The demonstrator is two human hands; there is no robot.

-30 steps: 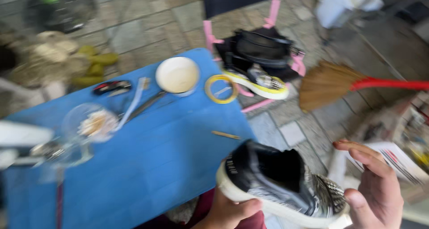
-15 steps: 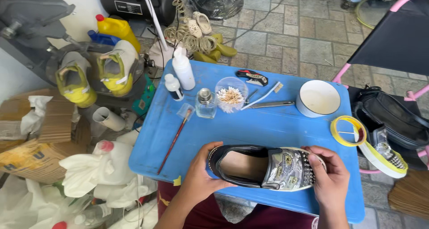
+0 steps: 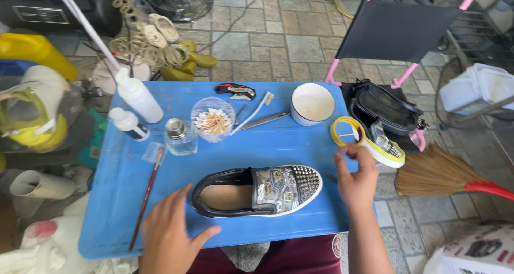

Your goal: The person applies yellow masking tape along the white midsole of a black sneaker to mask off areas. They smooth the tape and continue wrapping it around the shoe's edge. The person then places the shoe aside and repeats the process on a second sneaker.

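Half a second earlier both hands had gripped the shoe point(image 3: 258, 190); now it lay alone on the blue table point(image 3: 300, 145), released. The left hand point(image 3: 170, 232) hovered open and empty just off its heel. The right hand point(image 3: 357, 179) had lifted off the toe, its loosely curled fingers empty beside the tape roll point(image 3: 348, 131).

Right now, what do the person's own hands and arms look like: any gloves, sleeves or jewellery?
Both are bare. The left hand wears no glove, ring or watch that shows. The right hand is likewise ungloved, and the right forearm below it shows no sleeve or wristband. Dark red clothing covers the lap between the arms.
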